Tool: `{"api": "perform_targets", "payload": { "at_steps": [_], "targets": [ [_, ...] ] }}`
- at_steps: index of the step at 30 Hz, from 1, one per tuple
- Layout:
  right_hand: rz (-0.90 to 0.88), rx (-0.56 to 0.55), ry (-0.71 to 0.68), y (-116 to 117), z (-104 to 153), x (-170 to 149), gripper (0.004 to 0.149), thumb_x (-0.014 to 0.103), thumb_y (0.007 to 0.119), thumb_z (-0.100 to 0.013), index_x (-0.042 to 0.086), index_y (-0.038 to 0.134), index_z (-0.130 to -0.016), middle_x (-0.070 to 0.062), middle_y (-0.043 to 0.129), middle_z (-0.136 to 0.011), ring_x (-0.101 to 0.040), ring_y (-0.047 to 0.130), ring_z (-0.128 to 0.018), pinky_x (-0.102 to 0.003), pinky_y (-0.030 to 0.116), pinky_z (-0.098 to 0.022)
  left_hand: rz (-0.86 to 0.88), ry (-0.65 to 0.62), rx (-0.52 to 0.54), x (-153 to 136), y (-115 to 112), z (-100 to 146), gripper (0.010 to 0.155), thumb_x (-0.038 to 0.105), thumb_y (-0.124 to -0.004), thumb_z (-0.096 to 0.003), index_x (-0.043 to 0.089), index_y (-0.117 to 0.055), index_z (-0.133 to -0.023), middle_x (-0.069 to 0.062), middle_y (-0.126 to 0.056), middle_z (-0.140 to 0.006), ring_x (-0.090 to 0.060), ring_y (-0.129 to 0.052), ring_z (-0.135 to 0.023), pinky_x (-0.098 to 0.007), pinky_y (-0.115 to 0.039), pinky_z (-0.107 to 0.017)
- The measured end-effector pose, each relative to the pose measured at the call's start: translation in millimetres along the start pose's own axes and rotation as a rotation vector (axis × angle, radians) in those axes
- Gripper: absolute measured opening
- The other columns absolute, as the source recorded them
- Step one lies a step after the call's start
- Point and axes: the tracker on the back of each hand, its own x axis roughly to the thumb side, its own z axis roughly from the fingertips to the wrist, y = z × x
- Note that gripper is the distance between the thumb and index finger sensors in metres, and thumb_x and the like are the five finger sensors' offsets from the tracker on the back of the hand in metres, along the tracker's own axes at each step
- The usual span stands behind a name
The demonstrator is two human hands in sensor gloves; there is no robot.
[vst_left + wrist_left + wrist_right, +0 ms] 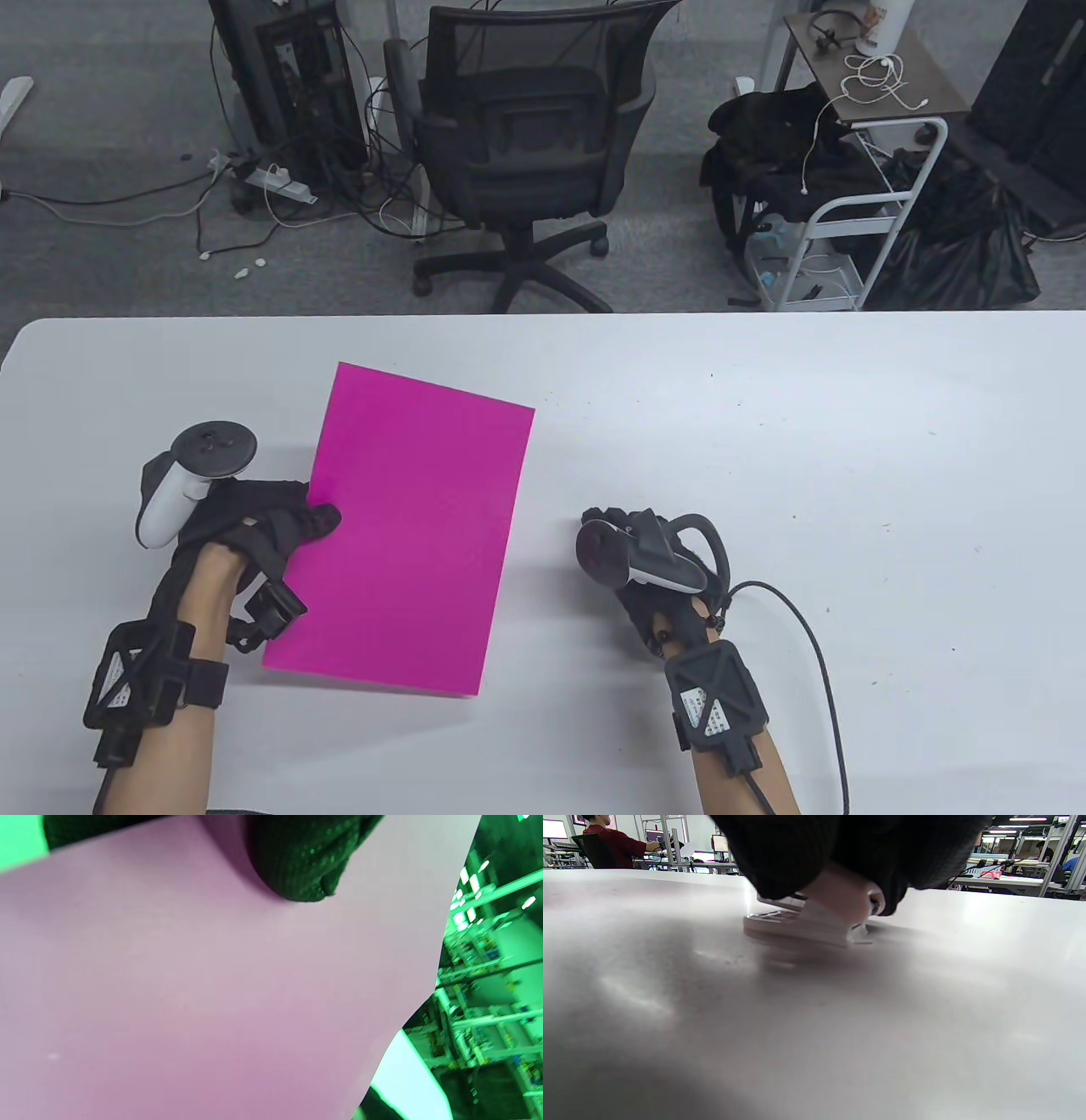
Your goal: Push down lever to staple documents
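A magenta sheet of paper [411, 526] lies on the white table [764, 441], left of centre. My left hand [284, 531] holds its left edge with the thumb on top; the thumb [297, 861] shows on the paper [191, 993] in the left wrist view. My right hand [632, 548] is to the right of the paper, apart from it. It grips a white stapler [806, 927] from above, low at the table surface. The stapler is hidden under the hand and tracker in the table view.
A black office chair [526, 144] and a white cart [848, 212] stand on the floor beyond the table's far edge. A black cable [814, 645] runs from my right wrist over the table.
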Motion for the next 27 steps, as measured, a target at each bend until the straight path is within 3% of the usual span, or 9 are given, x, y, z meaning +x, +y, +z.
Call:
{"api": "perform_targets", "payload": {
  "at_steps": [12, 27],
  "targets": [
    [-0.008, 0.001, 0.0, 0, -1, -1, 0.062, 0.018, 0.08, -0.047, 0.01, 0.058, -0.104, -0.019, 0.073, -0.102, -0.042, 0.085, -0.09, -0.055, 0.074, -0.068, -0.102, 0.108, -0.185, -5, -24, -30, 0.04, 0.021, -0.08, -0.0564, 0.006, -0.088, -0.092, -0.017, -0.105, -0.077, -0.036, -0.106, -0.062, -0.061, -0.086, -0.048],
    [-0.006, 0.0, 0.002, 0, 0, -1, 0.062, 0.018, 0.079, -0.047, 0.009, 0.058, -0.104, -0.019, 0.072, -0.102, -0.043, 0.085, -0.09, -0.055, 0.074, -0.068, -0.204, 0.159, -0.267, 7, -48, -46, 0.04, 0.02, -0.081, -0.0561, 0.005, -0.088, -0.092, -0.018, -0.105, -0.077, -0.037, -0.106, -0.061, -0.062, -0.085, -0.048]
  ]
}}
